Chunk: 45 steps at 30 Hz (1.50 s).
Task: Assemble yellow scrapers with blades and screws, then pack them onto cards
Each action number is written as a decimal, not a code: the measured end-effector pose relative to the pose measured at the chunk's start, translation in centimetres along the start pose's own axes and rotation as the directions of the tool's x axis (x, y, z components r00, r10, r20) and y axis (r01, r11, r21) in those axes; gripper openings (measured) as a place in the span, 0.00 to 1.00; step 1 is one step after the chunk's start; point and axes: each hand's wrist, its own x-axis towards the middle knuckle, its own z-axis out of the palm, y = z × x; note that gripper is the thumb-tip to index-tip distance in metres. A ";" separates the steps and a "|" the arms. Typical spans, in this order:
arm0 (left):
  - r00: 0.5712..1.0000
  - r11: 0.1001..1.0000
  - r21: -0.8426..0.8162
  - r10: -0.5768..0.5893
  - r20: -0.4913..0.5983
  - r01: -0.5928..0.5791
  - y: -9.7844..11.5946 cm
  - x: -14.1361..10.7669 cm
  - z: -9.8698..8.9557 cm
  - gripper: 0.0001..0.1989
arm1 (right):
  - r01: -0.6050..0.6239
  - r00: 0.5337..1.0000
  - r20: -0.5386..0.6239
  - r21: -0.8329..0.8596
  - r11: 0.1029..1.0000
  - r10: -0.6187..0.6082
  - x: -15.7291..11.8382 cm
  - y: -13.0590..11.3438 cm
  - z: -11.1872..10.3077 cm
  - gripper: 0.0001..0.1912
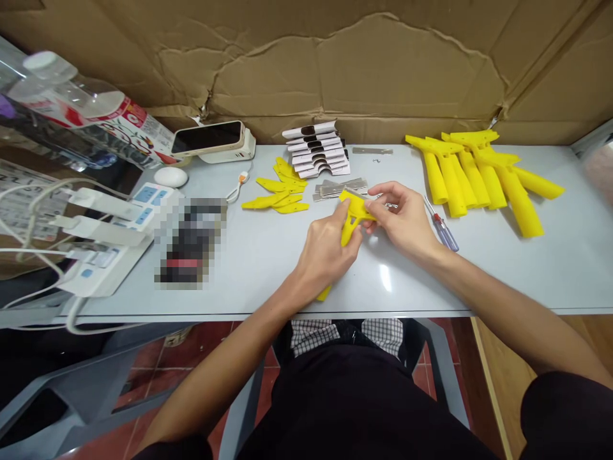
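Observation:
My left hand [330, 246] is wrapped around the handle of a yellow plastic scraper [355, 206], its index finger against the head. Along the head's top edge runs a thin metal blade. My right hand [405, 217] pinches the right end of that head between thumb and fingers; the fingertips are partly hidden. Loose metal blades [330, 190] lie just behind the scraper. To their left are several flat yellow plastic strips [280, 188]. A screwdriver [444, 231] with a clear blue and red handle rests right of my right hand.
Several yellow scraper handles [479, 179] are piled at the right. White curved pieces [317, 150] stand stacked at the back, near small screws [377, 161]. At left are a blurred phone [191, 243], a power strip [124, 236], cables, a white mouse [171, 177] and bottles [115, 121].

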 end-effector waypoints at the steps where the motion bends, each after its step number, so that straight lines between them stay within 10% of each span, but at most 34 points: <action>1: 1.000 1.000 -0.031 -0.005 -0.024 0.004 -0.1 0.0 -0.1 0.29 | -0.006 1.000 0.005 0.026 1.000 0.005 -0.1 -0.1 0.1 0.20; 6: 0.990 0.930 -0.343 -0.140 0.014 0.136 0.2 0.2 -1.4 0.28 | -0.080 0.997 0.017 0.150 0.986 0.078 0.2 -1.5 -0.2 0.34; 12: 0.872 0.453 -0.750 -0.163 0.462 0.482 -0.1 0.9 -3.3 0.16 | 0.087 0.995 0.071 -0.232 0.969 -0.073 2.5 -3.2 -4.9 0.18; 15: 0.824 0.193 -0.806 -0.024 0.566 0.559 -1.6 1.6 -2.6 0.14 | 0.308 0.951 0.242 -0.662 0.683 -0.194 3.3 -3.3 -7.4 0.05; 19: 0.772 0.046 -0.791 0.192 0.606 0.610 -3.5 2.1 -1.2 0.19 | 0.386 0.922 0.366 -0.836 0.390 -0.127 3.6 -2.7 -8.7 0.12; 33: 0.704 -0.139 -0.717 0.391 0.593 0.683 -4.3 0.8 -1.5 0.17 | 0.407 0.910 0.409 -0.861 0.304 -0.061 3.8 -2.0 -9.1 0.14; 45: 0.702 -0.129 -0.714 0.364 0.612 0.689 -3.8 0.6 -1.5 0.20 | 0.424 0.906 0.398 -0.850 0.313 -0.147 3.7 -2.3 -9.0 0.06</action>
